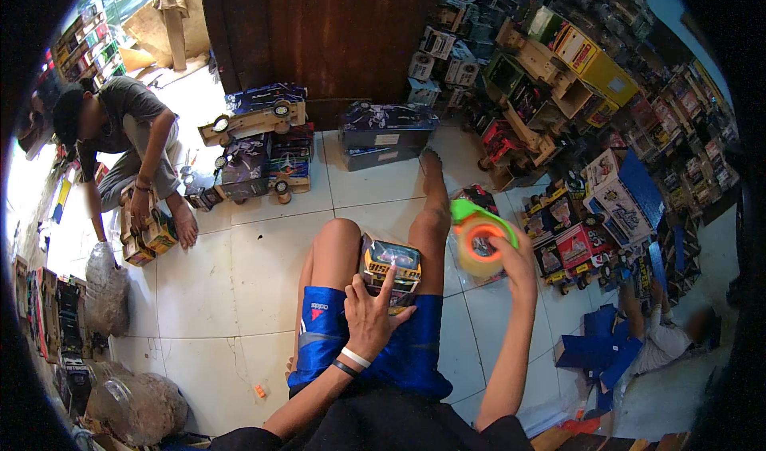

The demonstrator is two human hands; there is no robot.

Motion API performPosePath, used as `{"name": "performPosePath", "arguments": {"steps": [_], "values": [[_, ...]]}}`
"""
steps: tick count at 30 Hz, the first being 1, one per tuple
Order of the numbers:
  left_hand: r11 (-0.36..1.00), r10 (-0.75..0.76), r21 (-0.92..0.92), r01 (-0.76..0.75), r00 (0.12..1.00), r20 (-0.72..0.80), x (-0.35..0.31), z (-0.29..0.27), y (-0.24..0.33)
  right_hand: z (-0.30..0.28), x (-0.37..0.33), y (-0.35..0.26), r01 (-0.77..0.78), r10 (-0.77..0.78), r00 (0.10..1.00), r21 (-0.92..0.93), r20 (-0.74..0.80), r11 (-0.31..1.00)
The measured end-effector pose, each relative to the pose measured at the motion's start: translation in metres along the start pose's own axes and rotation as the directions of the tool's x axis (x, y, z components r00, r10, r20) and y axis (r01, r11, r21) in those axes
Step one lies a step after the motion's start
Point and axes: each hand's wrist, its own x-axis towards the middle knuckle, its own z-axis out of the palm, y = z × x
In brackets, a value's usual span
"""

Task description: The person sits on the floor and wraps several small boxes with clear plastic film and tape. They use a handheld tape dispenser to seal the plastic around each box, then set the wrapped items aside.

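Note:
Between my thighs rests a boxy toy truck cab [388,255] with a dark windscreen and a yellow band across its front. My left hand [369,317] lies over its near end, fingers apart, the outstretched index finger touching the front. What the lower part of the cab looks like is hidden by that hand. Off to the right, my right hand [515,266] is closed on a green tape dispenser [472,210] carrying a wide roll of clear tape [475,266] with an orange core. The dispenser is held above the floor, apart from the cab.
Dark boxes [386,136] stand beyond my foot. Toy trucks [267,144] are at the far left, others [570,244] at the right. One person [128,124] crouches at left handling a toy truck; another [670,343] sits at right near blue sheets [592,351]. Wrapped bundles [106,291] line the left.

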Motion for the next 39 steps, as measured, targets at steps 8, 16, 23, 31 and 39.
{"name": "performPosePath", "arguments": {"steps": [8,16,23,31,39], "values": [[0.985,0.149,-0.119,-0.127,0.969,0.198,0.011,-0.018,-0.03,0.088,0.077,-0.03,-0.001,0.177,0.897,-0.399,0.405,0.917],[0.961,0.186,-0.245,-0.132,0.959,0.213,0.022,-0.007,-0.056,0.135,0.073,-0.061,0.104,0.163,0.944,-0.73,0.287,0.676],[0.965,0.159,-0.242,-0.101,0.959,0.234,0.022,0.002,-0.055,0.179,0.058,-0.077,0.173,0.201,0.94,-0.895,0.275,0.412],[0.958,0.158,-0.268,-0.101,0.967,0.199,0.02,0.005,-0.058,0.182,0.072,-0.075,0.12,0.306,0.922,-0.926,0.238,0.359],[0.965,0.177,-0.224,-0.14,0.972,0.154,0.019,0.008,-0.062,0.159,0.021,-0.094,0.312,0.151,0.884,-0.797,0.443,0.517]]}}
